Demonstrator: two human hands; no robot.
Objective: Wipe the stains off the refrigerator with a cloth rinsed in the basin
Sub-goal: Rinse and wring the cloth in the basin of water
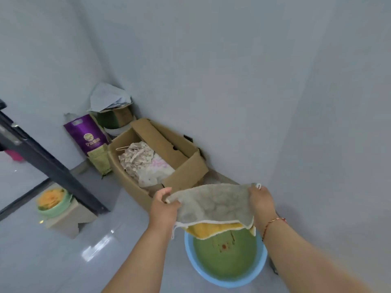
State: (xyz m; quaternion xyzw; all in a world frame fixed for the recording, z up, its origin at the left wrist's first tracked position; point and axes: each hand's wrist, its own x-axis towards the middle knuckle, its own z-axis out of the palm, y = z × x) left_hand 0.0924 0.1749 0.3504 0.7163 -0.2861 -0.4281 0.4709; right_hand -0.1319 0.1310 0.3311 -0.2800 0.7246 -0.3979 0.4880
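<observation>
Both hands are holding a grey terry cloth with a yellow underside [213,205] stretched out between them, above the far rim of a round light-blue plastic basin of greenish water [257,271] standing on the pale glossy floor [63,261]. The left hand [164,205] is gripping the cloth's left corner, and the right hand [261,200] is pinching its right corner. An open brown cardboard box [186,163] is sitting just beyond, against the wall.

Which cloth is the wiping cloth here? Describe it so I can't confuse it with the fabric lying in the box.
Find the blue basin on the floor near the wall. Stretched directly above it is the cloth, its corners gripped by the left hand and the right hand. It is plain grey on top, yellow underneath, with a white edge, unlike the patterned fabric in the cardboard box.
</observation>
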